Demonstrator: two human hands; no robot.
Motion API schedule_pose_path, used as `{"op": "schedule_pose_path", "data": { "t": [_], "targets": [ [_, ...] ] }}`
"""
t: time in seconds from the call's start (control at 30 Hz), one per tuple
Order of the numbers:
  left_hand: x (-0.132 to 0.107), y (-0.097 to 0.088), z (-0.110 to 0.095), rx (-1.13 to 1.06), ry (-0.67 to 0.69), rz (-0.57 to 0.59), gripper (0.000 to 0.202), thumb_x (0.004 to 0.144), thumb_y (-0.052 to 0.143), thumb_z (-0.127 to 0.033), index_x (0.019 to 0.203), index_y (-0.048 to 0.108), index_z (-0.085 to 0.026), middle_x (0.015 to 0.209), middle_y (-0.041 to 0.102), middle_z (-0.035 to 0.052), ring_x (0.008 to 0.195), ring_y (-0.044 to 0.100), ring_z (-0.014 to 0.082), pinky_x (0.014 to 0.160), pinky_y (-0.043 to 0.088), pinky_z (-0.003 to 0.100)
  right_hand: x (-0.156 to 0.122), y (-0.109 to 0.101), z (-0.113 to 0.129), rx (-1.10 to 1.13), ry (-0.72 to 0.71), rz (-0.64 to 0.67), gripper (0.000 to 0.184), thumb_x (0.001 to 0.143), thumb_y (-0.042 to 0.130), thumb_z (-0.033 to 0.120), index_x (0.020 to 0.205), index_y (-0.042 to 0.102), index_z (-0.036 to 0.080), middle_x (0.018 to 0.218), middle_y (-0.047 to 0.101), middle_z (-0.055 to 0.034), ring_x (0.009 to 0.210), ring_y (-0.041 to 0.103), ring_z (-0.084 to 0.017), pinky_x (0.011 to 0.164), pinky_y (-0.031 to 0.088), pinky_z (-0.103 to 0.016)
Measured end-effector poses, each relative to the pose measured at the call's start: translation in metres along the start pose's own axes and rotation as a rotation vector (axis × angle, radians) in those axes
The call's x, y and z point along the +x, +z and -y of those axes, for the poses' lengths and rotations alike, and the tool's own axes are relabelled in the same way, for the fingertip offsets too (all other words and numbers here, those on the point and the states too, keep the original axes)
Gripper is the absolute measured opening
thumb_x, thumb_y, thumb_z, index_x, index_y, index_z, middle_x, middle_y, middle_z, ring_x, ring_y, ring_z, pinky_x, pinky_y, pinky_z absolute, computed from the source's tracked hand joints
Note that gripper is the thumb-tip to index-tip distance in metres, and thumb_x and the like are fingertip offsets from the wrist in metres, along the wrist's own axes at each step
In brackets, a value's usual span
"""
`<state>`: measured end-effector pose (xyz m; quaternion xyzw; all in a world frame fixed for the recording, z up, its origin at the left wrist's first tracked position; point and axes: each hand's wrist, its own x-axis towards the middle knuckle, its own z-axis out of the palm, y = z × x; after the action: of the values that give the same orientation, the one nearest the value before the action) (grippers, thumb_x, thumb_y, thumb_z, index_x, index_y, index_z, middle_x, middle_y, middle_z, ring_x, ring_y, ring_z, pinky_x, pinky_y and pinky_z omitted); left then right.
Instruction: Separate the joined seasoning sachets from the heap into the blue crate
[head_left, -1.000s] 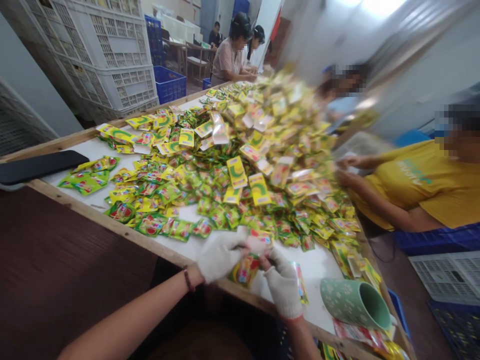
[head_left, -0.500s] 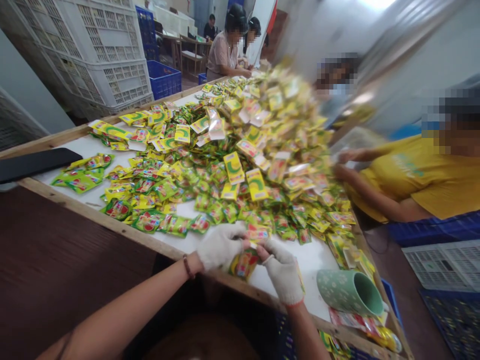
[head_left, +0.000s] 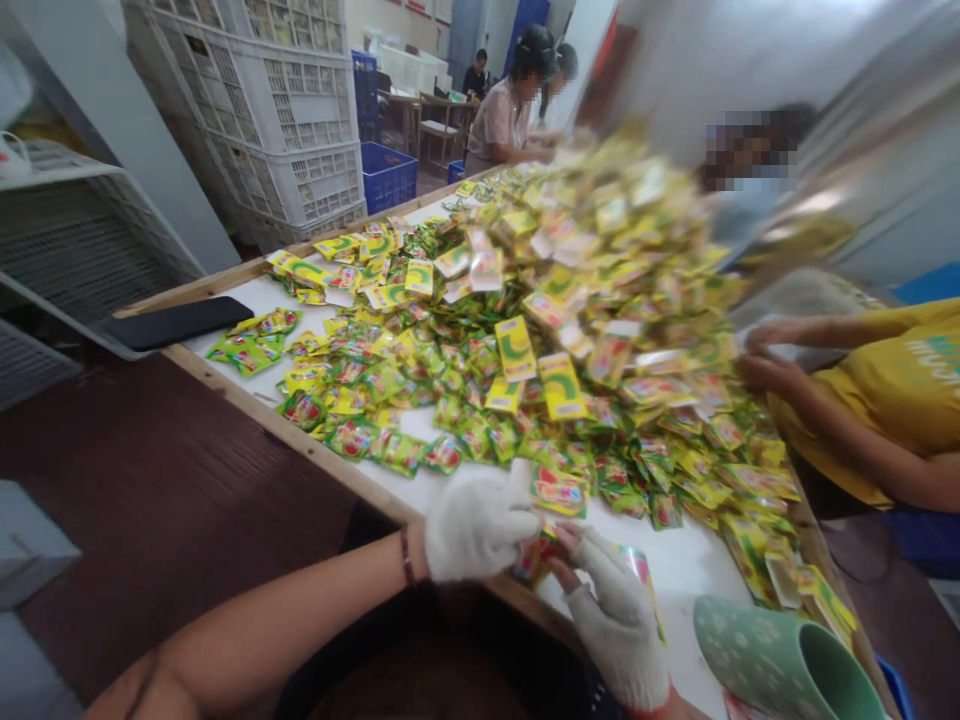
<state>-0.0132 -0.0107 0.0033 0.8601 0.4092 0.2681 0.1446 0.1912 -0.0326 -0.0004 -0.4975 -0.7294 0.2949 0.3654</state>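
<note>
Your left hand (head_left: 480, 525) and right hand (head_left: 611, 610), both gloved, are pinched closed on sachets (head_left: 534, 558) held between them at the desk (head_left: 675, 565) edge, just beside the pile (head_left: 525, 350). Mug (head_left: 772, 660) lies right.

This was a packing workshop, probably part of a small factory. A huge heap of sachets (head_left: 570, 330) covered a long table (head_left: 690, 555), several people (head_left: 501, 122) sat sorting along it, and stacked white crates (head_left: 300, 120) and a blue crate (head_left: 390, 172) stood behind.
</note>
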Motion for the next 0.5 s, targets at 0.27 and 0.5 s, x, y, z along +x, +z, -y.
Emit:
{"op": "schedule_pose_path", "data": {
  "t": [0.27,0.5],
  "targets": [
    [-0.024,-0.068,0.054,0.307,-0.481,-0.124,0.020,0.086,0.043,-0.018,0.096,0.060,-0.020,0.101,0.063,0.0076,0.095,0.059,0.0201,0.084,0.045,0.031,0.025,-0.062,-0.015,-0.145,0.219,-0.105,0.025,0.074,0.063,0.045,0.073,0.073,0.021,0.073,0.070,-0.0054,0.074,0.063,-0.023,0.064,0.050,-0.031],
    [-0.057,-0.138,0.119,0.711,-1.079,0.084,0.025,0.083,0.046,-0.034,0.094,0.059,-0.016,0.097,0.065,0.0167,0.090,0.060,0.0330,0.072,0.043,0.039,0.035,-0.044,0.006,-0.179,0.156,-0.029,0.024,0.084,0.052,0.037,0.072,0.063,0.020,0.070,0.061,-0.0025,0.068,0.056,-0.018,0.061,0.043,-0.027]
  ]
}}
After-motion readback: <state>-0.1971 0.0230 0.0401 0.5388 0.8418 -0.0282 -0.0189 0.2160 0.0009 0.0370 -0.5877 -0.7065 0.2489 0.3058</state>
